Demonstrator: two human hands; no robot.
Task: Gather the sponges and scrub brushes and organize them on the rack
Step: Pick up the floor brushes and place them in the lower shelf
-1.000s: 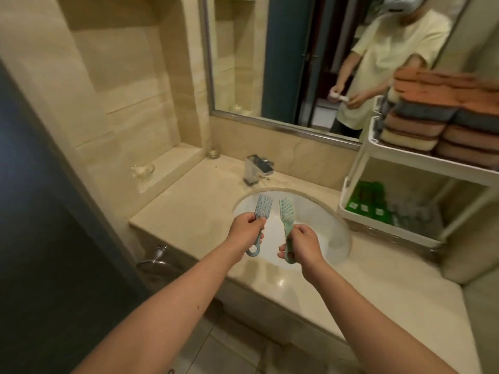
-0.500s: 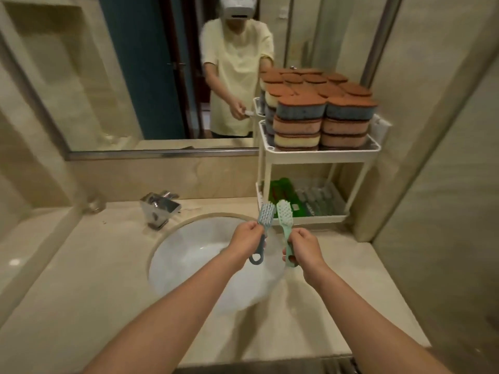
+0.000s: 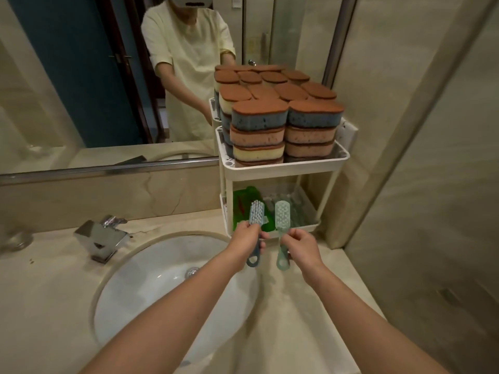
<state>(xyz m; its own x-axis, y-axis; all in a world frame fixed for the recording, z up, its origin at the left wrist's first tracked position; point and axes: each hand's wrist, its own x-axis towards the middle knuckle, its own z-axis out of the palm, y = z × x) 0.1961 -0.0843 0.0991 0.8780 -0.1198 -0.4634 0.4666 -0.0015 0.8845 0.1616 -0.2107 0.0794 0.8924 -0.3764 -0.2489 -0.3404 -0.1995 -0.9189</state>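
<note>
Closer now to the rack (image 3: 223,190) at the table's (image 3: 48,292) back right corner, the left hand (image 3: 247,238) grips the blue brush (image 3: 256,213) by its handle and the right hand (image 3: 303,245) pinches the green brush (image 3: 282,214), both brushes upright before the lower shelf (image 3: 307,228); sponges (image 3: 259,120) fill the top shelf (image 3: 283,168).

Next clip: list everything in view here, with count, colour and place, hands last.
sponges: many, brown tops over blue, pink or yellow, stacked on the rack's top shelf
rack: one, white, two shelves, on the counter at the right
green items: count unclear, green, lower shelf, left
clear items: count unclear, lower shelf, right
blue brush: one, blue, in front of the lower shelf
green brush: one, pale green, right of the blue brush
sink: one, white, in the counter
faucet: one, chrome, behind the sink
mirror: one, back wall
counter: one, beige
left hand: grips the blue brush
right hand: pinches the green brush
</note>
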